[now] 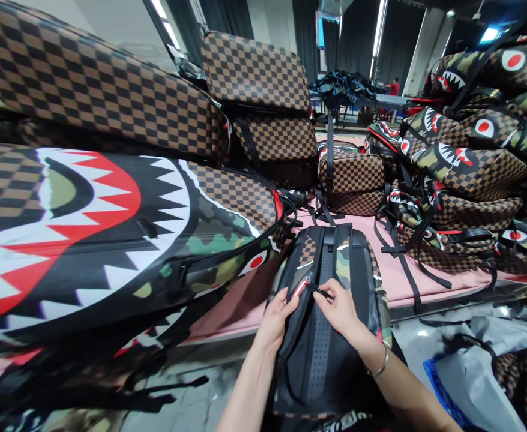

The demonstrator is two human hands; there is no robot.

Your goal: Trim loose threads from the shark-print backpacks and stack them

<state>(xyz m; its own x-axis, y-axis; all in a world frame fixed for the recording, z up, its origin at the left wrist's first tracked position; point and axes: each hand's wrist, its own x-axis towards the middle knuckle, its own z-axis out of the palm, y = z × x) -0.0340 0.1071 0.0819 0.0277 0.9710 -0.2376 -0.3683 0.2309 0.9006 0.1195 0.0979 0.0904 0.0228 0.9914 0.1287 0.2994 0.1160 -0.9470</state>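
Backpack [331, 312] is lying back-panel up, half on the near edge of the pink desk [394, 276] and half hanging toward the person, so the padded back and straps are facing the camera. Left hand [276, 318] is pressing on the left side of the pack, fingers closed around a small red tab [300, 288] by the left strap. Right hand [341, 309] is pinching a short black pull [320, 292] at the centre mesh strip, thumb and forefinger closed on it; a bangle [380, 367] is sitting on that wrist. Both grips are tight and narrow, apparently steadying the pack with one hand while the other works the pull.

Pack contents: cannot tell; no opening is showing from this side.

Large shark-mouth bag [87, 240] is lying on its side at left, under a checked bag [92, 84]. More checked and camo bags [461, 168] are piling up at right on the desk. Blue crate [443, 390] is standing on the floor at lower right, holding grey plastic wrap [479, 372].
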